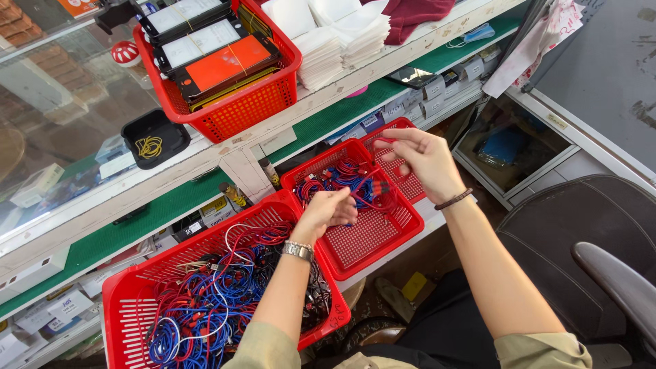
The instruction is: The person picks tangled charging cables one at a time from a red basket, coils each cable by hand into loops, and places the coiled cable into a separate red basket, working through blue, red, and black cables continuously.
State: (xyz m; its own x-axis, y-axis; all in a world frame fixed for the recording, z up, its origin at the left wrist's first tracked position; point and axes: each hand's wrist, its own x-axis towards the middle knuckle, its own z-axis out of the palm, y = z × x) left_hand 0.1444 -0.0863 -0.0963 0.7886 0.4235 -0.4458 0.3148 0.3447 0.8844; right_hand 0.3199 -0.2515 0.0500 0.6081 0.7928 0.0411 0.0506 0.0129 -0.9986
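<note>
Red cable (380,190) stretched between both hands over the middle red basket (383,236). Right hand (425,158) pinches one end above the basket's far corner, left hand (328,210) is curled shut around the other at its near-left edge. Left of that basket sits a bigger basket (130,307) stuffed with blue and red cables (219,294).

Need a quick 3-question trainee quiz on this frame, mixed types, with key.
1. True or false: the left hand wears a metal watch.
2. The right hand pinches a cable of which colour? A red, B green, C white.
3. Fill in: both hands work over the middle red ___.

Key: 1 true. 2 A, the red cable. 3 basket.
</note>
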